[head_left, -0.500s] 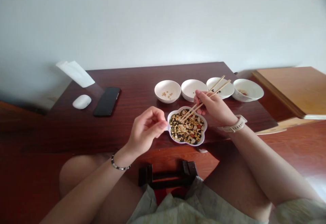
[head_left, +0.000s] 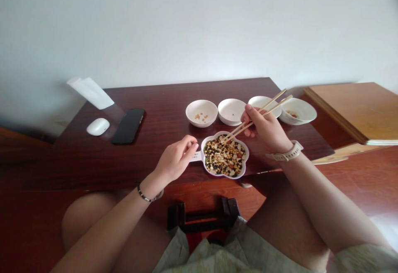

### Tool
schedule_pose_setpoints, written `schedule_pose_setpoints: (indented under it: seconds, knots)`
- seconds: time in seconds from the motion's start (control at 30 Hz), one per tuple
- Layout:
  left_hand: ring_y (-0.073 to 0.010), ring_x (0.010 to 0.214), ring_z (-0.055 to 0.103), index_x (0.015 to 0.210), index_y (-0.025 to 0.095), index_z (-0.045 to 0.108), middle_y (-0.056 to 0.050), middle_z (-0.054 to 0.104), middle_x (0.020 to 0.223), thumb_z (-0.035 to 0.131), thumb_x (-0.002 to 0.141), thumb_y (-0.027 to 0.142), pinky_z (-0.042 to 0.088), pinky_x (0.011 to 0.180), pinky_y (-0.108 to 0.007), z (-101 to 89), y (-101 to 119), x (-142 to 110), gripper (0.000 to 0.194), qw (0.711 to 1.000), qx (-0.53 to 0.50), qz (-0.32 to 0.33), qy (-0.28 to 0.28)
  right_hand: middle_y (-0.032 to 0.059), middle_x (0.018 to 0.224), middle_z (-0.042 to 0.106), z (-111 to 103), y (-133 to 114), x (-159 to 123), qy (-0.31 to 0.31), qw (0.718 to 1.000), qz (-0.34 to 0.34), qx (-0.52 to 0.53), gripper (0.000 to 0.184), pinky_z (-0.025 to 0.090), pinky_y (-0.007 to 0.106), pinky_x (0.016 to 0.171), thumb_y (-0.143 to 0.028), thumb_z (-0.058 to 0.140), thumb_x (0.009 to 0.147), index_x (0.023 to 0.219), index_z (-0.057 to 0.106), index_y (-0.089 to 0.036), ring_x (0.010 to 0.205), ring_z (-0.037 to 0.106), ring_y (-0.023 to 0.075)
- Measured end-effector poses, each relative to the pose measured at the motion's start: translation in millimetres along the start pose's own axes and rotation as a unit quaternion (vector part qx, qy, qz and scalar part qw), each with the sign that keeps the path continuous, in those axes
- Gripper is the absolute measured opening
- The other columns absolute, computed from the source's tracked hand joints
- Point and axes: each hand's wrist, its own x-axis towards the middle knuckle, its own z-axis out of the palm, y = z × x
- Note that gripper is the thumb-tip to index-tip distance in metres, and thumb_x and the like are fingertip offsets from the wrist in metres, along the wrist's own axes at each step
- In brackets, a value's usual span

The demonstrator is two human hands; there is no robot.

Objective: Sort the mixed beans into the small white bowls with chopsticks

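Note:
My right hand [head_left: 265, 127] holds a pair of wooden chopsticks [head_left: 238, 129], and their tips reach over the upper left of a white flower-shaped dish [head_left: 222, 176]. The dish is full of mixed beans [head_left: 224, 157], dark green, pale, and reddish. I cannot tell whether the tips hold a bean. My left hand [head_left: 175, 161] hovers just left of the dish, fingers loosely curled around nothing, close above its white tab handle [head_left: 195, 156]. Several white bowls stand in a row beyond the dish. The leftmost bowl [head_left: 201, 123] holds a few pale beans.
The dark wooden table [head_left: 155, 95] also carries a white mouse [head_left: 98, 126], a black phone [head_left: 128, 126], and a white paper [head_left: 90, 93] at its far left. A light wooden board [head_left: 345, 107] lies at the right. A dark wooden stand [head_left: 202, 217] sits below the table edge.
My left hand has moved left off the dish, uncovering its tab handle. My right hand and the chopsticks have shifted slightly up and away.

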Motion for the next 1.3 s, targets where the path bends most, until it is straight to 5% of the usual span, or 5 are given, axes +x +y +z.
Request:
schedule_pose_setpoints:
  seconds: [0.13,0.43,0.77,1.07,1.3]
  knots:
    - [-0.0172,0.070,0.062,0.099,0.020,0.067,0.000,0.069,0.077,0.045,0.115,0.038,0.039,0.071,-0.029,0.4,3.6,-0.1,0.033,0.998,0.048,0.020,-0.039,0.0006,0.063,0.055,-9.9,-0.8,0.9,0.026,0.999,-0.029,0.008,0.055,0.033,0.025,0.044,-0.072,0.067,0.101,0.079,0.058,-0.022,0.050,0.050,0.0110]
    - [-0.0180,0.072,0.066,0.110,0.022,0.058,0.000,0.072,0.082,0.046,0.113,0.033,0.041,0.071,-0.028,3.3,3.5,-2.8,0.017,0.998,0.044,0.022,-0.032,0.0011,0.073,0.055,-58.9,-2.7,-0.1,0.172,0.979,-0.102,0.048,0.050,0.025,0.027,0.042,-0.060,0.071,0.103,0.076,0.053,-0.022,0.049,0.047,0.0092]
    - [-0.0156,0.064,0.060,0.103,0.024,0.042,0.001,0.065,0.083,0.043,0.112,0.027,0.038,0.065,-0.028,9.0,0.2,-7.2,0.010,0.996,0.073,0.050,0.004,-0.0036,0.066,0.045,-159.7,0.3,20.4,0.524,0.833,-0.140,0.107,0.052,0.028,0.028,0.047,-0.023,0.041,0.117,0.066,0.043,-0.021,0.046,0.039,0.0058]
    - [-0.0159,0.066,0.060,0.102,0.024,0.044,0.001,0.064,0.085,0.044,0.112,0.027,0.039,0.067,-0.029,7.1,4.6,-6.7,0.010,0.997,0.065,0.051,-0.010,-0.0042,0.061,0.046,-182.5,13.7,4.6,0.567,0.812,-0.126,0.063,0.049,0.031,0.030,0.046,-0.024,0.035,0.118,0.070,0.046,-0.023,0.042,0.042,0.0085]
    - [-0.0152,0.064,0.059,0.100,0.024,0.044,0.002,0.063,0.082,0.046,0.111,0.027,0.037,0.065,-0.028,6.8,5.5,-6.7,0.011,0.996,0.073,0.056,-0.015,-0.0026,0.065,0.049,-167.3,11.9,8.0,0.519,0.846,-0.104,0.065,0.048,0.036,0.028,0.049,-0.029,0.041,0.118,0.071,0.047,-0.023,0.047,0.043,0.0080]
